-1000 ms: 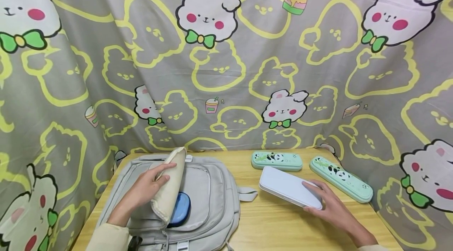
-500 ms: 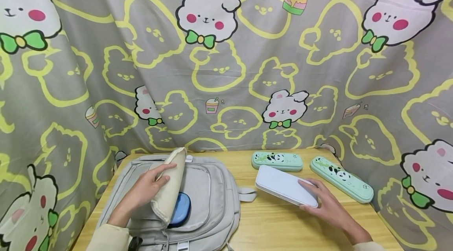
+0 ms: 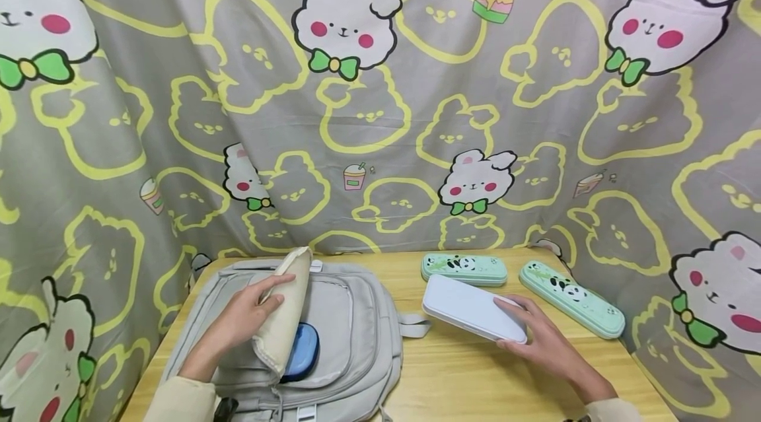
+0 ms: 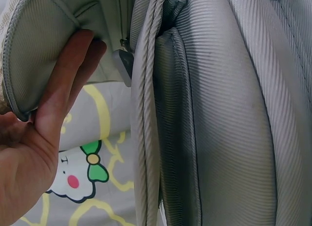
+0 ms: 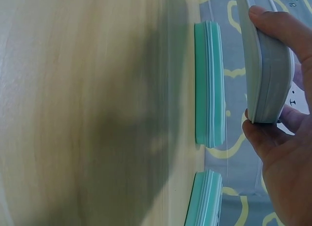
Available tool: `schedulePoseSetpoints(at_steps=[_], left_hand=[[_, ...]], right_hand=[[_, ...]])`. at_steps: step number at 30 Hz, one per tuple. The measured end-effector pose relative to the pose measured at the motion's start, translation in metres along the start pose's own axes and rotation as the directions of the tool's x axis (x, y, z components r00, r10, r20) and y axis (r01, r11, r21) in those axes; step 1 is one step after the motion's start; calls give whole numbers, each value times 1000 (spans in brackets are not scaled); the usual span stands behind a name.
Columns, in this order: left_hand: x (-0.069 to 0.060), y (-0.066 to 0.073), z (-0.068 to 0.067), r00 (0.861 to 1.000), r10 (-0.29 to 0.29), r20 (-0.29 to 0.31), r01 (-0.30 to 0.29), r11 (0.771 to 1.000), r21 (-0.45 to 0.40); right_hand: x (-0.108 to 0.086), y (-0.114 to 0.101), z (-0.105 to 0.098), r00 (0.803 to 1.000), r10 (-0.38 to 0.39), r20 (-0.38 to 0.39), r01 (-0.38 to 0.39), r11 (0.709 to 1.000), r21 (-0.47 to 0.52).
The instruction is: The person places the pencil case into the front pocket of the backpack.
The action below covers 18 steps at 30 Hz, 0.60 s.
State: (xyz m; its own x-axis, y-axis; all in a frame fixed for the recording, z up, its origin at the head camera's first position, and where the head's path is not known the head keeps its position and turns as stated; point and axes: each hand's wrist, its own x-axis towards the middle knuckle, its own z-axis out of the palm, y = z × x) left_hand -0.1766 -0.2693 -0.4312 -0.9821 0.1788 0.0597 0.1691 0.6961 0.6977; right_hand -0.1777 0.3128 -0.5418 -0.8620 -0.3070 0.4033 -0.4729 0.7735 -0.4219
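A grey curtain (image 3: 368,105) printed with rabbits and yellow outlines fills the far side, from ten o'clock round to two, and closes in the workspace. In front of it runs the pale wood-grain counter (image 3: 464,382), lit softly enough that the right wrist view shows a broad shadow across it.

At nine o'clock on the counter lies the grey backpack (image 3: 362,336), flat on its back, probably so that its front pocket faces up within easy reach. The left hand (image 3: 240,319) grasps the pocket's cream flap (image 3: 288,319) and holds it raised, seemingly to keep the opening wide.

At three o'clock from the backpack, the right hand (image 3: 543,336) grips a white case (image 3: 470,310) by its near end, clear of the counter; that end grip likely leaves the rest of it free.

Two panda-print mint cases rest on the counter, apart from each other: one (image 3: 464,269) at twelve o'clock from the white case, the other (image 3: 573,300) towards two, set slantwise.

Smallest is a blue case (image 3: 303,351) on the backpack, partly hidden behind the flap at its four o'clock.
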Motion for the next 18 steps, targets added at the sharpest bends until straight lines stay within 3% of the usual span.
schedulePoseSetpoints(at_steps=[18], left_hand=[[-1, -1, 0, 1000, 11, -2, -11, 1000, -3]], right_hand=[[12, -11, 5, 999, -36, 14, 36, 999, 4]])
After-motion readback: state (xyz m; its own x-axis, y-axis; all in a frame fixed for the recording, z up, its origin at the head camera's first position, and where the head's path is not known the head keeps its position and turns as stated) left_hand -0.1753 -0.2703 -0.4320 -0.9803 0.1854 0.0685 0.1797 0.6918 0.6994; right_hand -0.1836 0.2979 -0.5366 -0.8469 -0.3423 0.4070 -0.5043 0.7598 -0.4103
